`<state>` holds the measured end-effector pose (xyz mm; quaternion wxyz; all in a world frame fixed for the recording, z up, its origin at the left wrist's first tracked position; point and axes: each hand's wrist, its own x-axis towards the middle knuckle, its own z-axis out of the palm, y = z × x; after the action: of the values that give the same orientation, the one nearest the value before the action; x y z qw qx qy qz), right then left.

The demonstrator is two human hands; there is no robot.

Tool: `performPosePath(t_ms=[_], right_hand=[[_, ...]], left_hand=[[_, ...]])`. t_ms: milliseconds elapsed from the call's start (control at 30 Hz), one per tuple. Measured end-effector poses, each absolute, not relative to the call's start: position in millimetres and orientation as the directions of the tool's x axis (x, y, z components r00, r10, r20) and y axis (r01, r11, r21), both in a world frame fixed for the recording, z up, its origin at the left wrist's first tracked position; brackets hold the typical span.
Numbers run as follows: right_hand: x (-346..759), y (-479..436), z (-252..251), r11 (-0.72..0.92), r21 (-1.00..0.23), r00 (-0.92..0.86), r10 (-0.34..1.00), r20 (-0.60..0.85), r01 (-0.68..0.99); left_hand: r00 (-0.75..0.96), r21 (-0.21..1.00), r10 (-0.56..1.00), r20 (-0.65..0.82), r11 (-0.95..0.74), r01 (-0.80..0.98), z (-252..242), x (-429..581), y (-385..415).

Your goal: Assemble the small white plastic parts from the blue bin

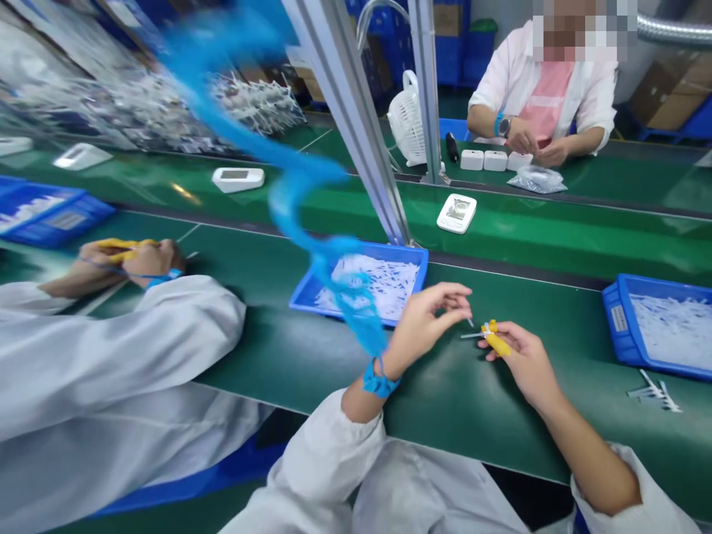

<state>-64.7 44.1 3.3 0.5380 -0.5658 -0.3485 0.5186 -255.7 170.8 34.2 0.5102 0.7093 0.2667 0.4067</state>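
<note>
My left hand, with a blue band and coiled blue cord at the wrist, pinches a small pale strip at its fingertips. Just right of it my right hand is closed around a yellow tool. A thin light-coloured piece sticks out from the tool toward my left hand. Behind my left hand stands a blue tray holding many small white and blue strips.
Another blue tray stands at the right, with loose pale pieces before it. A metal post rises behind the middle tray. White devices lie on the green belt. Co-workers' hands are at left and across.
</note>
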Motion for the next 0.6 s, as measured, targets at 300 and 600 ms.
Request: performPosePath(t_ms=[300,600], right_hand=[[-74.4,45.1,-1.5,-0.117,-0.946,0.297,0.931,-0.211,-0.303],[-68.1,45.8,-1.8,-0.084,-0.951,0.381,0.903,-0.199,-0.299]], left_hand=[[0.578,0.993,0.808,0.115,-0.072,-0.097,8.8,-223.6,144.7],[0.517,0.990,0.845,0.137,-0.097,-0.103,-0.7,-225.0,155.4]])
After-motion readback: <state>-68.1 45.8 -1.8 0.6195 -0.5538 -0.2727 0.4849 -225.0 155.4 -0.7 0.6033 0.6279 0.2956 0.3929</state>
